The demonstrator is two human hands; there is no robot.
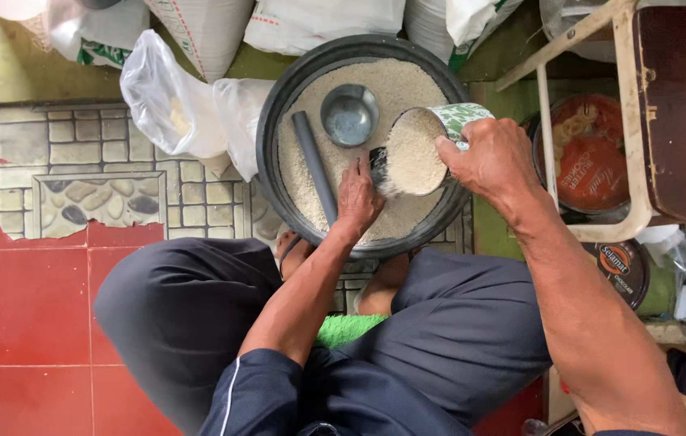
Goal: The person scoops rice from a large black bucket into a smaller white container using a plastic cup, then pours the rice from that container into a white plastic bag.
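Two hands work over the grain at upper centre of the frame: the right hand [492, 157] grips a tilted tin can [428, 145] brimming with white rice [407, 81], while the left hand [357, 196], fingers loosely spread and holding nothing, rests on the rice at the can's mouth. Tilted this far, the can could spill grain past the dark basin [278, 113] rim onto the tiles. A grey pipe [315, 165] and metal bowl [349, 115] lie nearby.

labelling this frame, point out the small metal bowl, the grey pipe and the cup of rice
metal bowl [349, 115], head view, inner bottom
grey pipe [313, 164], head view, middle of its length
cup [462, 117], head view, patterned outer wall
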